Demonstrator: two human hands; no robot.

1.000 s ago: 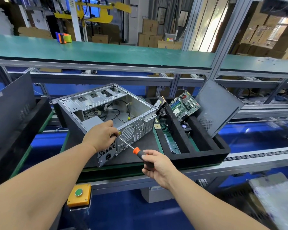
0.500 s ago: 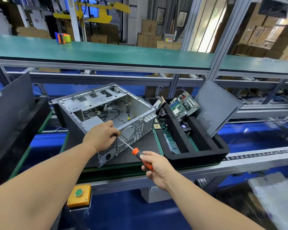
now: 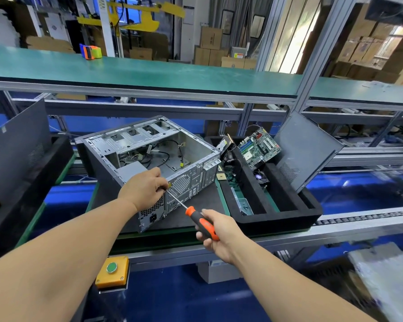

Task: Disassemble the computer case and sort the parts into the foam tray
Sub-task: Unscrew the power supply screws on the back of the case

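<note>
An open grey computer case (image 3: 149,147) lies on its side on a dark mat, loose cables inside. My left hand (image 3: 142,188) rests on its rear corner, fingers pinched at the tip of the screwdriver shaft. My right hand (image 3: 215,230) is shut on the orange-and-black screwdriver (image 3: 197,217), whose tip meets the case's rear panel by the fan grille. To the right stands the black foam tray (image 3: 277,216). It holds a green motherboard (image 3: 258,147) leaning upright, a grey side panel (image 3: 305,149) and small parts.
A yellow box with a green button (image 3: 112,269) hangs at the bench's front edge. Another black tray with a grey panel (image 3: 16,145) stands at the left. A green conveyor shelf (image 3: 149,70) runs behind. A roller track (image 3: 363,217) extends right.
My right hand has shifted its grip on the screwdriver handle, rolling it slightly. My left hand and the case have stayed in place.
</note>
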